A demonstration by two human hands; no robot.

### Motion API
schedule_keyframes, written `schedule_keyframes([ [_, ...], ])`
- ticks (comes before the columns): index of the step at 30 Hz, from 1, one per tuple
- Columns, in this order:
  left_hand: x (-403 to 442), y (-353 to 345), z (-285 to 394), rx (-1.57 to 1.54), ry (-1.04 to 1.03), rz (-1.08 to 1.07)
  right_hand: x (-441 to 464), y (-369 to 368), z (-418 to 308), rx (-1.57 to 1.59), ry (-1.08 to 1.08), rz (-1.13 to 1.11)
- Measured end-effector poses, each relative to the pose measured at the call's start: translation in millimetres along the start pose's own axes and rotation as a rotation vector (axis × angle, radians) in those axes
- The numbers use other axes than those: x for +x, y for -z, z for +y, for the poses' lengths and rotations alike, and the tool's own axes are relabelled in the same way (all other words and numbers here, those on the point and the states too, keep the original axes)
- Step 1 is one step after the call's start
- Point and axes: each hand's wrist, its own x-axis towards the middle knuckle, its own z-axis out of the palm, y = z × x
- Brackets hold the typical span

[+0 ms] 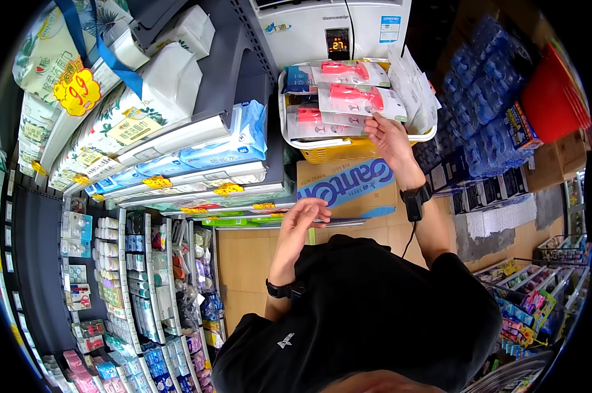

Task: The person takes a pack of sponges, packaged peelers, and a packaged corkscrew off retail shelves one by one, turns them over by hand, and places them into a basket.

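My right hand (389, 139) is at the front edge of a yellow-and-white basket (338, 149). Its thumb and fingertips pinch the lower edge of a flat white packet (393, 105) with a coral-pink plastic item in it; I cannot make out that item's kind. Similar pink-and-white packets (351, 71) lie behind and below it in the basket. My left hand (305, 215) hovers in front of my chest, fingers loosely curled and apart from the thumb, with nothing in it. Beneath it and to its right is a cardboard box (348, 180) with blue print.
Left of me, a shelf (178, 141) carries tissue packs (139, 98) and wipes. A white appliance (368, 29) stands behind the basket. Bottled water packs (489, 98) and red buckets (551, 98) are stacked at right. Hanging goods fill the rack (145, 281) at lower left.
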Motion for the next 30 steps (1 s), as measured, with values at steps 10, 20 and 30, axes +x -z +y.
schedule_keyframes([
  [10,-4,4,6,0.006,-0.028,0.023,40,-59,-31,-0.085,0.140,-0.176],
  [20,-18,14,10,0.015,-0.083,0.091,126,-75,-20,-0.081,0.106,-0.223],
  [30,-17,17,10,0.027,-0.076,0.120,128,-68,-19,-0.044,0.020,-0.165],
])
